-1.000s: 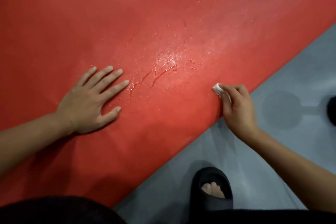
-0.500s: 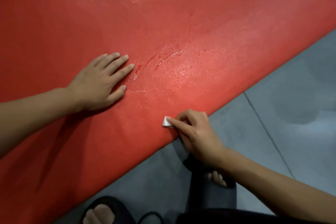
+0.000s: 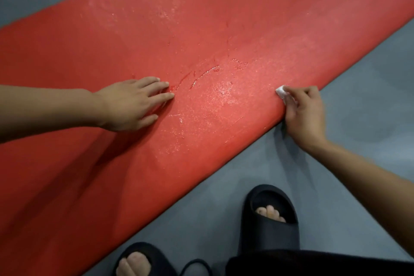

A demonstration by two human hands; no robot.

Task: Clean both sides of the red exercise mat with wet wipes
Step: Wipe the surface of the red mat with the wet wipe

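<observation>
The red exercise mat (image 3: 201, 29) lies diagonally across the grey floor, with wet streaks and droplets shining near its middle. My left hand (image 3: 132, 103) rests flat on the mat, palm down, fingers spread toward the wet patch. My right hand (image 3: 302, 112) sits at the mat's near edge and pinches a small folded white wet wipe (image 3: 281, 92), pressed against the mat surface just inside the edge. Most of the wipe is hidden under my fingers.
Grey floor (image 3: 358, 87) shows on both sides of the mat. My two feet in black open-toe slippers (image 3: 268, 219) (image 3: 143, 260) stand on the floor just below the mat's near edge. Dark clothing fills the bottom right corner.
My right hand slid the wipe along the mat's near edge, first leftward, then back to the right. The left hand stayed planted on the mat. The camera view shifted.
</observation>
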